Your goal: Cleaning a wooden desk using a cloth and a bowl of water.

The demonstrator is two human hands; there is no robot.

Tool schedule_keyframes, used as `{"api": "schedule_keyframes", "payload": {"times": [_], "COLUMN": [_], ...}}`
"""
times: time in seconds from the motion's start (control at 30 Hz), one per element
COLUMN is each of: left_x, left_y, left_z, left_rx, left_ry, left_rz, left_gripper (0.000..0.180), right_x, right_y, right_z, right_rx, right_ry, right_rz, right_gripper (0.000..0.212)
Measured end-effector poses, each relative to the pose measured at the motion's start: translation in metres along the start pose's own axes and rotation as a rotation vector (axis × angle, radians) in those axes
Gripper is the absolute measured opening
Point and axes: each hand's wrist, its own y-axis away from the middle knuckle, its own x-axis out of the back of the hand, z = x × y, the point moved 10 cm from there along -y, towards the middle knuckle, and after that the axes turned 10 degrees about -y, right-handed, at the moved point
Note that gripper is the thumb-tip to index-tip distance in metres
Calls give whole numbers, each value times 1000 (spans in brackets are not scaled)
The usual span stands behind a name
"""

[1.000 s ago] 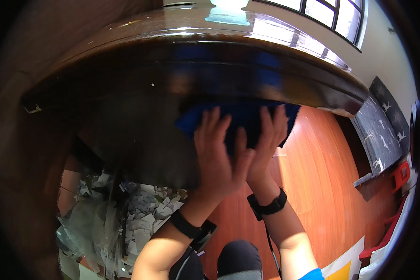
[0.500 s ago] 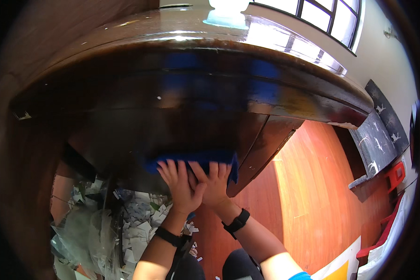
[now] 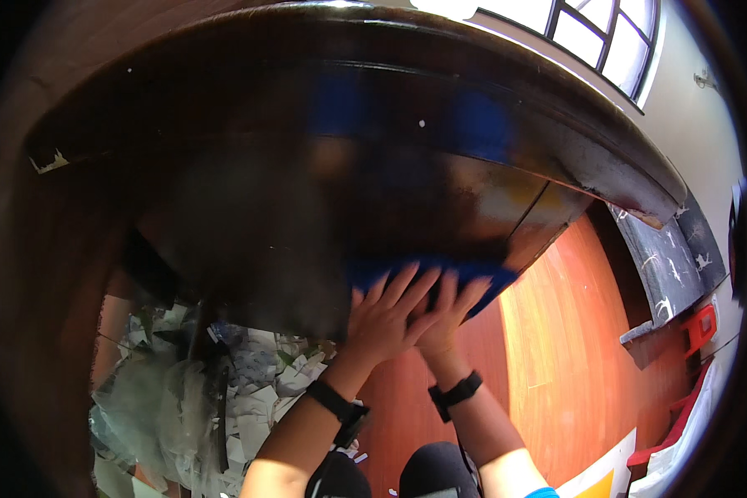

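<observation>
A blue cloth is pressed against the glossy dark-brown wooden cabinet, near the lower edge of its front face. On it my left hand lies flat with fingers spread. Right beside it my right hand also presses on the cloth, fingers stretched out. Both hands touch and partly overlap at the thumbs. Parts of the cloth are hidden under the fingers, and motion blurs its edge. Each wrist wears a black band.
Lower left, scraps of white paper and clear plastic bags lie beside the cabinet. Reddish wooden floor stretches to the right. A dark patterned bench and a red stool stand by the right wall. My knees are just below.
Both hands have slid to the right along the cabinet front with the blue cloth. The view has shifted, so the cabinet's top surface and the white object on it are largely out of sight.
</observation>
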Motion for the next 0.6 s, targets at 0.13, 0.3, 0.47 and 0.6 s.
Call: {"api": "schedule_keyframes", "payload": {"times": [0.13,0.3,0.47,0.6], "left_x": [3,118,138,70], "left_y": [19,-69,-37,47], "left_z": [-26,-3,-59,-129], "left_rx": [-59,-119,-20,220], "left_ry": [-225,-135,-216,-209], "left_rz": [20,399,587,333], "left_gripper": [50,46,47,52], "right_x": [-15,13,-28,-78], "right_y": [20,-107,-106,-2], "right_z": [-16,-65,-112,-112], "right_rx": [-16,61,106,89], "right_ry": [-40,-44,17,-119], "right_rz": [-164,162,12,-371], "right_gripper": [47,49,43,45]}}
